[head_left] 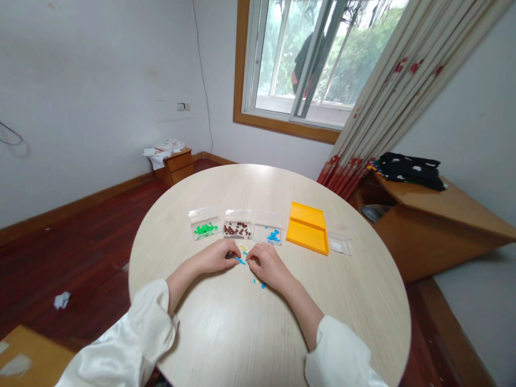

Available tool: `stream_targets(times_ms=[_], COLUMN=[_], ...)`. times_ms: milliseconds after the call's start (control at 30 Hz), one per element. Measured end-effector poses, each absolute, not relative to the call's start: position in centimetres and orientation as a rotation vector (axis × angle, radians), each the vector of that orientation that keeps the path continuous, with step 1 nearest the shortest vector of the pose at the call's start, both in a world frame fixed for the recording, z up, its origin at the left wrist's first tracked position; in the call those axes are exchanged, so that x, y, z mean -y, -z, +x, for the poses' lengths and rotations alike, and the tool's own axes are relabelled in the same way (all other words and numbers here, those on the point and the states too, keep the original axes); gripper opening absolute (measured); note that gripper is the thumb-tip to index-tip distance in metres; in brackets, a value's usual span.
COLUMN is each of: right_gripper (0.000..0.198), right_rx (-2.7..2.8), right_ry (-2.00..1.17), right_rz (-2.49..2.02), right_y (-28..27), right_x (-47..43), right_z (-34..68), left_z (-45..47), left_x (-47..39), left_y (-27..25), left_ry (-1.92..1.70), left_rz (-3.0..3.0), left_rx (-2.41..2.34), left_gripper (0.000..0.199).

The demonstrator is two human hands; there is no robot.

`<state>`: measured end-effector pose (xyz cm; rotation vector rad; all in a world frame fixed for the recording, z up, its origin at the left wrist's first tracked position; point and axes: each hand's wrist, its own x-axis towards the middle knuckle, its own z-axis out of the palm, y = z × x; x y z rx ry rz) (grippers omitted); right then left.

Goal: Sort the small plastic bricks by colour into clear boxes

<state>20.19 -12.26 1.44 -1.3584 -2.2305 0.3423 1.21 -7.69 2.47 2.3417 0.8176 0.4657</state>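
Observation:
My left hand (220, 256) is closed in a pinch at the middle of the table, on small blue building bricks (241, 260). Facing it, my right hand (266, 264) has thumb and fingers pinched together; what is between them is too small to make out. Small yellow pieces (243, 248) lie between the two hands. Below my right hand, a few loose blue pieces (263, 285) rest on the tabletop. Just beyond the hands stand clear boxes: one with green pieces (205, 229), one with brown pieces (237, 230), one with blue pieces (273, 235).
The round wooden table (226, 344) carries an open yellow case (308, 227) and a clear lid-like box (340, 244) on the right. Beyond stand a small cabinet (180, 164) with papers and a brown cabinet (435, 231) with black cloth. A curtain (387, 107) hangs by the window.

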Motion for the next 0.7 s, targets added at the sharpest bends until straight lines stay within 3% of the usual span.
stream_targets(times_ms=[700], right_gripper=[0.009], right_rx=[2.284], right_ry=[-0.35], right_rz=[-1.406], right_y=[-1.89], right_x=[12.51], right_z=[19.99], left_z=[1.16], left_x=[7.71], left_y=[-2.35], left_ry=[-0.47], left_rz=[2.348], left_rx=[-0.805], left_gripper=[0.016])
